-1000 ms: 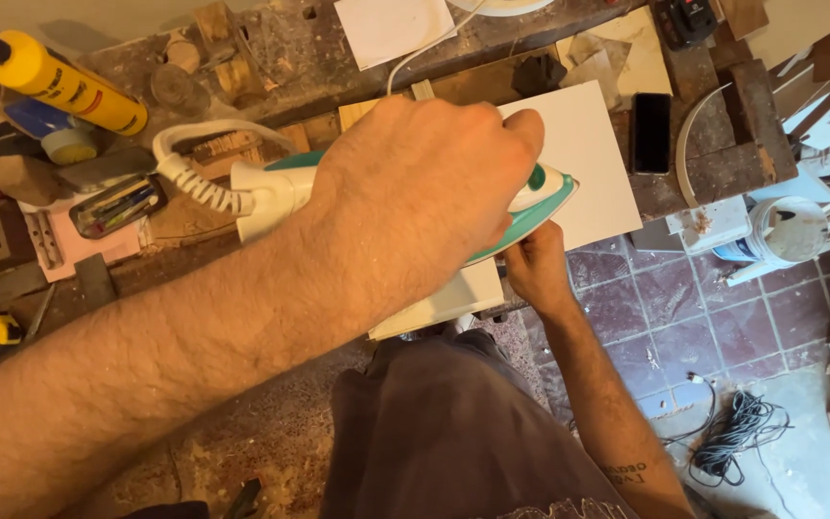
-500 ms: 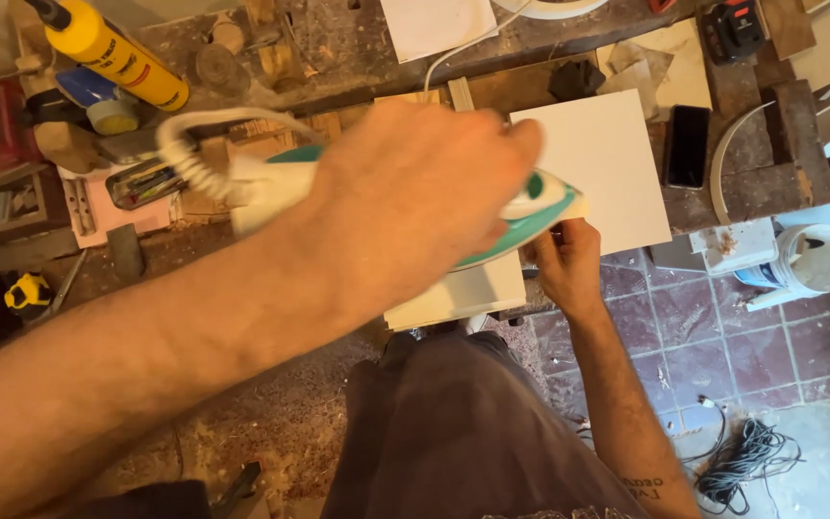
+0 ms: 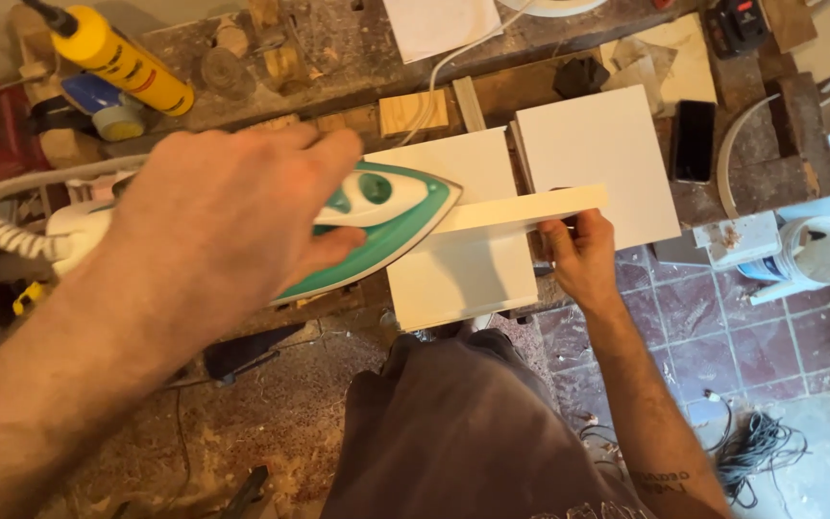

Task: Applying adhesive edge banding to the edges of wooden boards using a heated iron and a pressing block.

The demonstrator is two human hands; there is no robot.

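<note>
The left hand [image 3: 232, 216] grips a glossy green-and-white iron [image 3: 377, 216]; the right hand [image 3: 578, 255] pinches a thin pale strip [image 3: 521, 210].

Both forearms bare, no sleeves, no gloves. Left hand [image 3: 228, 216] and right hand [image 3: 583, 259] ringless. Dark tattoo lettering [image 3: 662, 479] near right elbow. Brownish-grey garment [image 3: 453, 432] worn.

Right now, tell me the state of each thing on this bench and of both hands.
Left hand: gripping the iron's handle.
Iron: tip on the strip, tilted.
Pale strip: lying along the panel's upper edge.
Right hand: pinching the strip's right end.
White panel: standing on edge against the bench.
Yellow tube: lying on its side.
Phone: screen dark.
</note>
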